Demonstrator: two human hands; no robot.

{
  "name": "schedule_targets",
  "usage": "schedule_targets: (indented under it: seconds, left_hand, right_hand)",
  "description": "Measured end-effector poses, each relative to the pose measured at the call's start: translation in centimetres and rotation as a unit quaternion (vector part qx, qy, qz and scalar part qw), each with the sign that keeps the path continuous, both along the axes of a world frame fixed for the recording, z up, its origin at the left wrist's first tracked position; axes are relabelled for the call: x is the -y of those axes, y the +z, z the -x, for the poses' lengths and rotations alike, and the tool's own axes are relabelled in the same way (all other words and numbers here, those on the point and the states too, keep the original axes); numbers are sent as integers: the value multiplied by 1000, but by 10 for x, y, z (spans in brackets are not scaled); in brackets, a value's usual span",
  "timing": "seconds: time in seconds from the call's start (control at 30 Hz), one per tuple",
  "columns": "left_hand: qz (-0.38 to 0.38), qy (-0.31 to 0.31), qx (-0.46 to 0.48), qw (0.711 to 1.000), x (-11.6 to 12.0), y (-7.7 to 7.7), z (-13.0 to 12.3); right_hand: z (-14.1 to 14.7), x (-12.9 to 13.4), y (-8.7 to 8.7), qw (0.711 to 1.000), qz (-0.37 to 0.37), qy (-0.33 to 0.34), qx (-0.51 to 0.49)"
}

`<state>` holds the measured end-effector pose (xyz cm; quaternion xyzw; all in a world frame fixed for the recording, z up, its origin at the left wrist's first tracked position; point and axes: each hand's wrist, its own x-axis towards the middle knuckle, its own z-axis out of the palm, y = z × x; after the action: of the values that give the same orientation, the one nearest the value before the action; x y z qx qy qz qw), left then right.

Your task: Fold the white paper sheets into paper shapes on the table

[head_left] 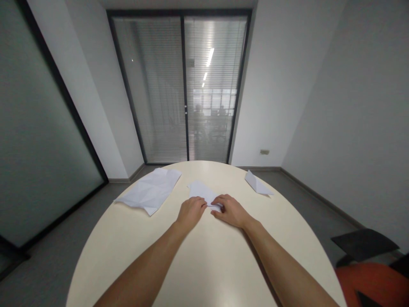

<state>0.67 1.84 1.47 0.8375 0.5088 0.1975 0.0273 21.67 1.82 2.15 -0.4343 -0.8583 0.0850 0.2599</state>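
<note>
A partly folded sheet of white paper [199, 189] lies on the round cream table [204, 260], between and just beyond my hands. My left hand [192, 211] is closed at the paper's near left edge, thumb and fingers pinching it. On the near right edge, my right hand [231, 209] has curled fingers on the paper, with the thumb low against the near side. The fingers cover part of the near fold, so its exact shape is hidden.
Creased, unfolded white paper sheets [153, 187] lie at the table's left. A folded paper piece [257, 184] sits near the right edge. An orange-red chair [372, 283] stands at the lower right. Beyond the table is a glass door with blinds [153, 94].
</note>
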Motion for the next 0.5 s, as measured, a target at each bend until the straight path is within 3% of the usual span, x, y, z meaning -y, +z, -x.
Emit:
schedule_targets:
  seconds: [0.5]
  left_hand:
    - [-8,54,-13,998,1,5,0]
  right_hand:
    - [3,5,3,1000,8,17,-2]
